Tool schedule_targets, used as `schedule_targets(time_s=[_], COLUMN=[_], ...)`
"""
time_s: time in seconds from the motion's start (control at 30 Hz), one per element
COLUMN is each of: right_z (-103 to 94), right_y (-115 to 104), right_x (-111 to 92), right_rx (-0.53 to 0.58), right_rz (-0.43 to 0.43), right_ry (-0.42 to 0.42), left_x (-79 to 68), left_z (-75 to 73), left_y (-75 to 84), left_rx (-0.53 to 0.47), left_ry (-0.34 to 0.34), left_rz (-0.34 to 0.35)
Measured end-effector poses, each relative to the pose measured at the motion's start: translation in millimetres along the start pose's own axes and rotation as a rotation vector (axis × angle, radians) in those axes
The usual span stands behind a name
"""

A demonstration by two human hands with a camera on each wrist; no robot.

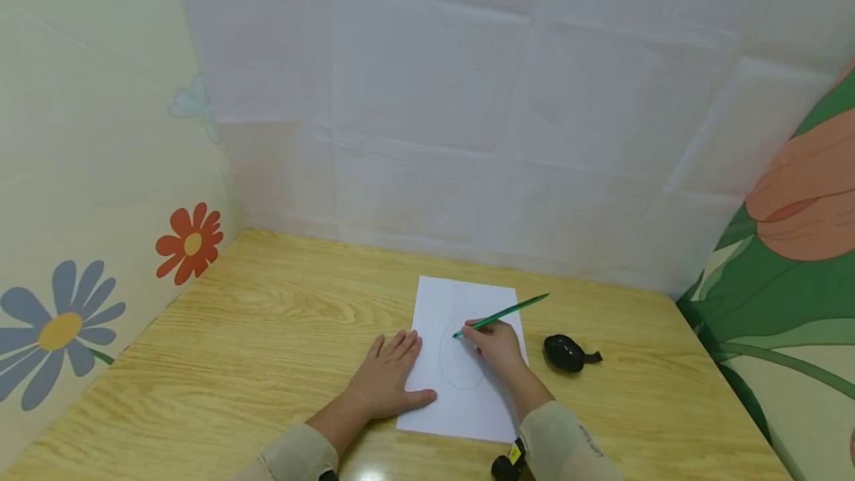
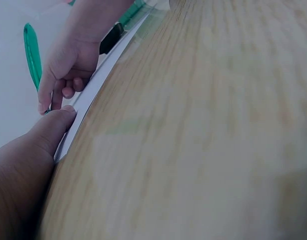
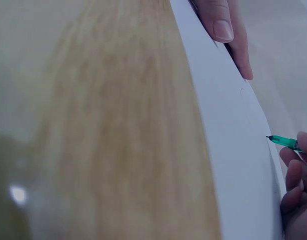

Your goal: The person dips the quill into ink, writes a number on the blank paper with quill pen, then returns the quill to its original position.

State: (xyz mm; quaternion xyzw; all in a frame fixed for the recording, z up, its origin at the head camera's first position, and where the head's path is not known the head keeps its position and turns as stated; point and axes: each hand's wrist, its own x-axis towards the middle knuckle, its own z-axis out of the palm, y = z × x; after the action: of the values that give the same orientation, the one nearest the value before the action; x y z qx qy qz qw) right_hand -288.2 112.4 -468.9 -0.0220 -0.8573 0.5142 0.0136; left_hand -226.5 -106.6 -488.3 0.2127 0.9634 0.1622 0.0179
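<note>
A white sheet of paper (image 1: 461,414) lies on the wooden table with a thin oval outline drawn on it. My right hand (image 1: 502,347) pinches a green pen (image 1: 517,307) between thumb and fingers. The pen slants up to the right, its dark tip at the paper inside the upper part of the oval. In the right wrist view, the pen's (image 3: 284,142) green front end and dark point show. My left hand (image 1: 390,378) rests flat with fingers spread over the paper's left edge, its thumb (image 2: 51,127) lying across the sheet.
Right of the paper sits a glossy black rounded object (image 1: 564,354) with a short tab. A black and yellow item (image 1: 509,462) lies by the right sleeve at the near edge. A white cloth (image 1: 427,95) hangs behind the table; flower-patterned walls (image 1: 60,191) flank it.
</note>
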Motion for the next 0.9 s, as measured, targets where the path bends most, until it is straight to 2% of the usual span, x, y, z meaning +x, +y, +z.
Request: schedule_targets(time_s=[0.4, 0.9], right_z=[4.4, 9.2], right_y=[1.9, -4.2], right_x=[1.2, 1.8], right_rx=[0.013, 0.016], right_rz=[-0.011, 0.013], right_ry=[-0.017, -0.014], left_x=[-0.9, 1.3], left_z=[0.6, -0.3], left_y=[-0.2, -0.4], left_rx=[0.001, 0.009], left_ry=[-0.005, -0.014], left_rz=[0.001, 0.000])
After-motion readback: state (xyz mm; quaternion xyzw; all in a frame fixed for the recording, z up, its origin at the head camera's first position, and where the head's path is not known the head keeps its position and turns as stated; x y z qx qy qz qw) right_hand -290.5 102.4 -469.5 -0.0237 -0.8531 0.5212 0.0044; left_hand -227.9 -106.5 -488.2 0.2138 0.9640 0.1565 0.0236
